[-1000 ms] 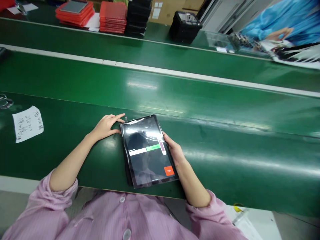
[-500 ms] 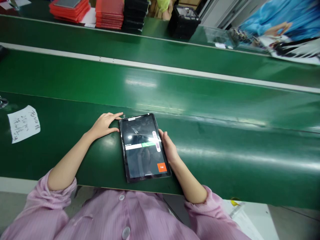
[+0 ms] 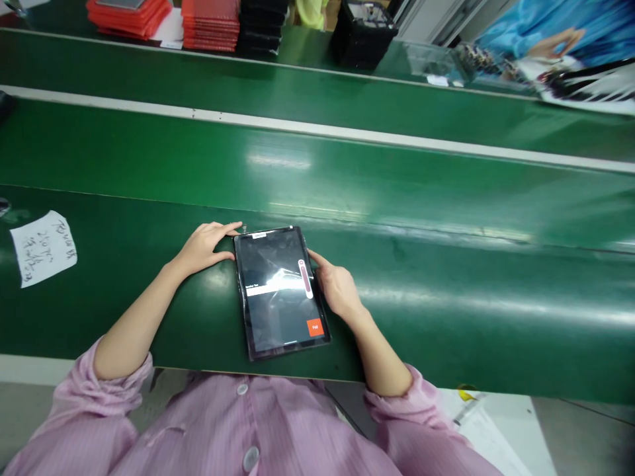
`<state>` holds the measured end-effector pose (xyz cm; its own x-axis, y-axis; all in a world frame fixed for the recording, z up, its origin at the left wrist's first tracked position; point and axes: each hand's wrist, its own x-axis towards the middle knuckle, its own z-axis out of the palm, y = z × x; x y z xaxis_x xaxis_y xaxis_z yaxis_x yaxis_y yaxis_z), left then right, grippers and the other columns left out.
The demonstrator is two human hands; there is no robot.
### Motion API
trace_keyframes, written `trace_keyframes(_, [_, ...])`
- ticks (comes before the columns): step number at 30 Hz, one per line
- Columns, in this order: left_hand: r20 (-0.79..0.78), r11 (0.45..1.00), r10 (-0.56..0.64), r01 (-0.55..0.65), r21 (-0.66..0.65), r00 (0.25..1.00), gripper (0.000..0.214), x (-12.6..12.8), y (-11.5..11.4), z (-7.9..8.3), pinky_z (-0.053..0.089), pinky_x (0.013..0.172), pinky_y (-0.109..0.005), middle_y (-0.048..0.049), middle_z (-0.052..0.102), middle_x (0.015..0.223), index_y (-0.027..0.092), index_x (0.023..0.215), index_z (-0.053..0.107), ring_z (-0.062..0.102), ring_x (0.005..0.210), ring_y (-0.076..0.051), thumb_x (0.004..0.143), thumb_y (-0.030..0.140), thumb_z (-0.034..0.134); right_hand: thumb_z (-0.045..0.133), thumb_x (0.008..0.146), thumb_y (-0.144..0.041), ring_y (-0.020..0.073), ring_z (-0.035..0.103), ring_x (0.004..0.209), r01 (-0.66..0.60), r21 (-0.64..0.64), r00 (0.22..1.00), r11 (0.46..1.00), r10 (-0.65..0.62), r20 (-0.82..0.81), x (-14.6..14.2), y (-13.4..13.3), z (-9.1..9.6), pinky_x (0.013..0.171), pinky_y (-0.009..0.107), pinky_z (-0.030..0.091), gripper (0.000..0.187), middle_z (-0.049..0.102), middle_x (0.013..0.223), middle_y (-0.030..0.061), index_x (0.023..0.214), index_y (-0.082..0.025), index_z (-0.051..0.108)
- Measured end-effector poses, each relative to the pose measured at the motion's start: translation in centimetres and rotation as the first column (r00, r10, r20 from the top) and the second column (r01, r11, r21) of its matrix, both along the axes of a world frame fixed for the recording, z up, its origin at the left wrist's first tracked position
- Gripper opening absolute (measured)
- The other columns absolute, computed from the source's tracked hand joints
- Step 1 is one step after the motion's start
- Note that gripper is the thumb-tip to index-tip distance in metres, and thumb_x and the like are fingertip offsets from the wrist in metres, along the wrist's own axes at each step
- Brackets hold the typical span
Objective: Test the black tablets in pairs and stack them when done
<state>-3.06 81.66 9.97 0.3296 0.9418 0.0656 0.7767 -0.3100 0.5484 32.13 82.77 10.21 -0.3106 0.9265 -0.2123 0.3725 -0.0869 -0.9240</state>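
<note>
Broadly, one green workbench (image 3: 471,330) bears one tablet (image 3: 275,324), lying between left hand (image 3: 202,248) and right hand (image 3: 338,289).
Well beyond both hands stand two red stacks (image 3: 211,30), one black stack (image 3: 262,26) and one black bin (image 3: 364,36). The tablet's upper left corner sits within the left hand's widely parted thumb and fingers; its right edge meets the right hand, index finger extended, other fingers curled, though whether that one grips I cannot tell. One handwritten paper slip (image 3: 44,250) lies well out to the left of the left hand. Smallest, one red on-screen button (image 3: 314,327) shows nearer the body than the right hand.
</note>
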Motion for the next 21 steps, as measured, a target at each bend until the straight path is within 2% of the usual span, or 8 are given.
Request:
trace_keyframes(4, [-0.006,1.0,-0.003,0.003,-0.012,1.0,0.071,0.1,0.0,0.3,0.039,0.105,-0.046,-0.0062,0.068,0.132,0.025,0.151,0.041,0.057,0.121,-0.03,0.089,0.041,0.071,0.029,0.092,-0.082,0.0195,0.045,0.051,0.006,0.237,0.996,0.971,-0.028,0.089,0.8,0.0,1.3,0.066,0.035,0.046,0.083,0.045,0.053,-0.0027,0.146,-0.024,0.057])
trace_keyframes(7, [-0.003,1.0,-0.005,0.005,-0.014,1.0,0.072,0.1,0.0,0.3,0.039,0.105,-0.046,-0.0059,0.068,0.132,0.026,0.151,0.04,0.057,0.12,-0.029,0.088,0.041,0.071,0.026,0.094,-0.08,0.0199,0.046,0.054,-0.039,0.31,0.997,0.95,0.016,0.077,0.7,-0.5,1.9,0.069,0.036,0.045,0.078,0.048,0.058,0.0001,0.132,-0.028,0.069])
trace_keyframes(9, [-0.001,1.0,-0.006,0.006,-0.007,1.0,0.072,0.1,0.0,0.2,0.038,0.105,-0.045,-0.0059,0.068,0.132,0.026,0.151,0.04,0.057,0.121,-0.029,0.088,0.041,0.071,0.026,0.094,-0.079,0.0212,0.05,0.059,-0.173,0.357,0.983,0.918,0.141,0.115,0.5,-0.8,2.0,0.071,0.037,0.045,0.076,0.051,0.062,0.0024,0.124,-0.029,0.074])
trace_keyframes(11, [0.0,1.0,-0.005,0.005,-0.003,1.0,0.072,0.1,0.0,0.1,0.038,0.105,-0.045,-0.0061,0.069,0.131,0.025,0.151,0.04,0.057,0.121,-0.029,0.088,0.042,0.071,0.024,0.096,-0.077,0.0224,0.053,0.065,-0.373,0.424,0.928,0.825,0.319,0.195,0.1,-1.3,2.0,0.071,0.038,0.045,0.075,0.055,0.068,0.0052,0.121,-0.029,0.076])
trace_keyframes(14, [0.004,1.0,-0.009,0.009,-0.01,1.0,0.073,0.0,0.0,0.2,0.038,0.106,-0.045,-0.0064,0.069,0.13,0.025,0.151,0.039,0.056,0.122,-0.029,0.088,0.043,0.071,0.021,0.101,-0.067,0.0243,0.057,0.083,-0.623,0.537,0.775,0.569,0.544,0.322,-0.9,-2.5,2.0,0.077,0.04,0.045,0.068,0.064,0.094,0.0095,0.116,-0.032,0.077])
trace_keyframes(16, [0.005,1.0,-0.01,0.01,-0.014,1.0,0.073,0.0,0.0,0.2,0.037,0.106,-0.046,-0.0063,0.069,0.13,0.025,0.152,0.039,0.057,0.121,-0.029,0.089,0.043,0.071,0.025,0.104,-0.06,0.0264,0.056,0.102,-0.681,0.601,0.695,0.419,0.627,0.351,-1.6,-3.8,2.1,0.089,0.044,0.043,0.059,0.064,0.118,0.0088,0.115,-0.035,0.077])
trace_keyframes(18, [0.007,1.0,-0.009,0.009,-0.009,1.0,0.073,0.0,0.0,0.2,0.037,0.106,-0.046,-0.0061,0.069,0.13,0.025,0.152,0.039,0.057,0.12,-0.029,0.089,0.043,0.071,0.036,0.104,-0.054,0.0286,0.052,0.116,-0.702,0.628,0.651,0.336,0.661,0.374,-2.4,-5.1,2.2,0.101,0.049,0.037,0.046,0.061,0.134,0.0064,0.11,-0.035,0.077])
trace_keyframes(21, [0.007,1.0,-0.011,0.011,-0.006,1.0,0.074,0.0,0.0,0.2,0.037,0.106,-0.046,-0.0062,0.069,0.13,0.026,0.152,0.038,0.057,0.12,-0.03,0.088,0.044,0.07,0.05,0.099,-0.043,0.0317,0.048,0.124,-0.741,0.6,0.624,0.3,0.637,0.452,-2.9,-6.1,2.3,0.112,0.055,0.024,0.032,0.057,0.144,0.0035,0.097,-0.031,0.079])
